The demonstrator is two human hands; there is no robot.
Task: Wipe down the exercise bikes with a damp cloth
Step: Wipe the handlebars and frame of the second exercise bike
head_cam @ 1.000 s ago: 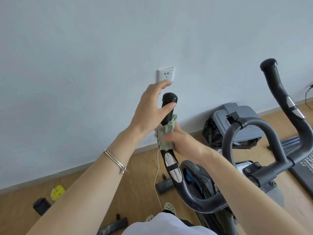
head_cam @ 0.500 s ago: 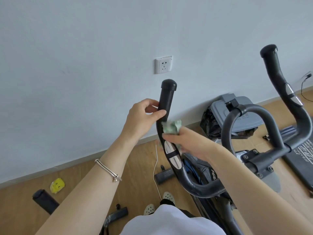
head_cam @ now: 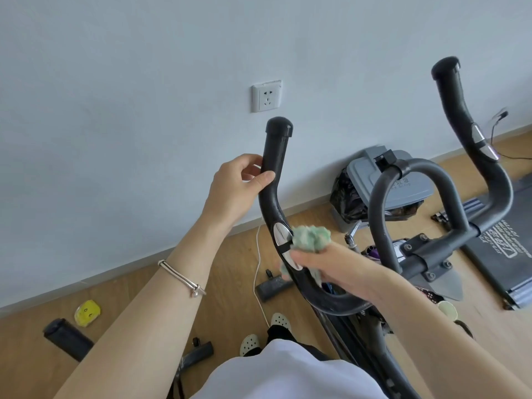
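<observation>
Below the left hand (head_cam: 233, 191), which gripped the bike's handlebar (head_cam: 275, 151), the right hand (head_cam: 331, 269) pinched a green cloth (head_cam: 312, 239) against it; beyond lay pale wall (head_cam: 144, 110), wooden floor (head_cam: 230, 283), and a treadmill (head_cam: 495, 254) with unreadable print.

A small home workout room, or perhaps a modest gym corner.
An exercise bike (head_cam: 374, 208) stands beside a treadmill (head_cam: 501, 249) on a wood floor (head_cam: 230, 283), close to a plain pale wall (head_cam: 129, 96) with a wall socket (head_cam: 266, 96). A lidded bin (head_cam: 414, 185) sits at the floor's far edge.
</observation>
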